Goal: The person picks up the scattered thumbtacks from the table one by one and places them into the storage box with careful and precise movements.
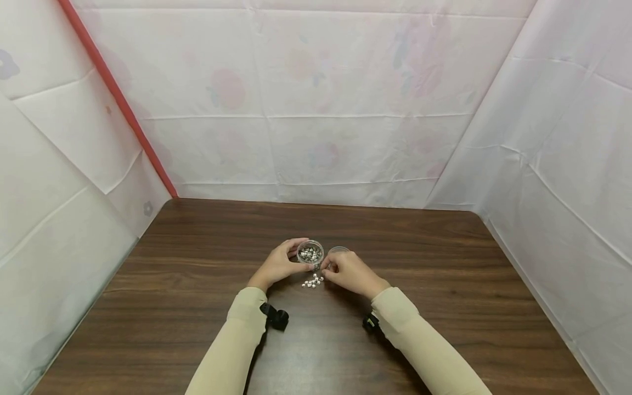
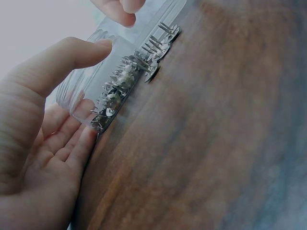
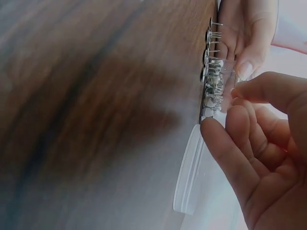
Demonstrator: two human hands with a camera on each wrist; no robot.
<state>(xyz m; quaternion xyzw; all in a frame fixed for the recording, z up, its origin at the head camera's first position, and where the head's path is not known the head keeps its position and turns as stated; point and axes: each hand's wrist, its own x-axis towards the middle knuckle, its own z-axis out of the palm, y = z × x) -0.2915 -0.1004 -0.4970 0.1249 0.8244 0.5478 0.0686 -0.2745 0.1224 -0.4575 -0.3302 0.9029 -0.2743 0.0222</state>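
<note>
My left hand (image 1: 282,264) holds a clear round jar (image 1: 310,244) on the table, thumb on the near side and fingers behind. Silvery thumbtacks (image 2: 117,88) fill the bottom of the jar. Just in front of it lies a loose cluster of thumbtacks (image 1: 312,283); the wrist views show several with points up. Close to the jar's right side is my right hand (image 1: 351,272), fingers curled, thumb and forefinger tips brought together. Whether a tack sits between those tips is too small to tell. Beside that hand a clear lid (image 3: 186,177) rests on the table, partly covered in the head view.
The dark wood-grain table (image 1: 197,241) extends around both hands. White patterned sheets (image 1: 316,148) hang behind it and along both sides. A red pole (image 1: 118,99) runs down the back left corner. Each sleeved wrist carries a black camera (image 1: 280,320).
</note>
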